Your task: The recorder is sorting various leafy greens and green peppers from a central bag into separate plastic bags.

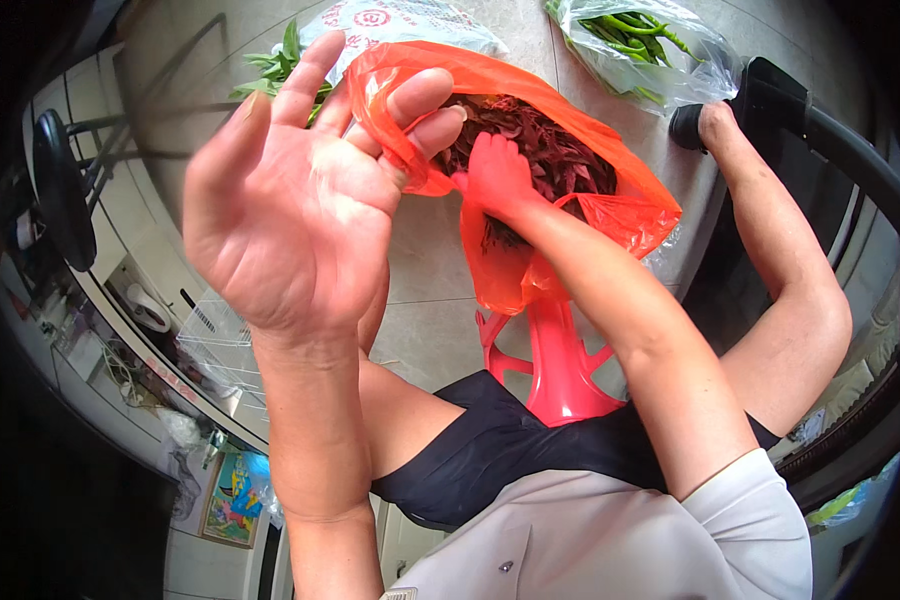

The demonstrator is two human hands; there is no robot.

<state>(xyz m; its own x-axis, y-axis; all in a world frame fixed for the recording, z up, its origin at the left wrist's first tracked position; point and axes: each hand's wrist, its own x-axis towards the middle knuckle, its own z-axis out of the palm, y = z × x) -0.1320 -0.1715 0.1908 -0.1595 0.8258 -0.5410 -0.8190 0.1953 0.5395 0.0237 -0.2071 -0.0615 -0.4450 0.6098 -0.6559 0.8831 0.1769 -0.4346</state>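
Observation:
My left hand is raised, palm towards me. Its thumb and one finger are spread, while the fingers on the right are bent with the rim of a red-orange plastic bag caught among them. The bag's mouth gapes beside it, showing a heap of dark red leafy stems. My right hand reaches into the bag, its fingers curled down onto the leaves; whether it grips any is hidden. A red glow from the bag tints this hand.
Behind the bag lie a printed white plastic bag and green leaves. A clear bag of long green peppers rests on the tiled floor, upper right. A pink plastic stool stands between my legs. At the left is a white wire rack.

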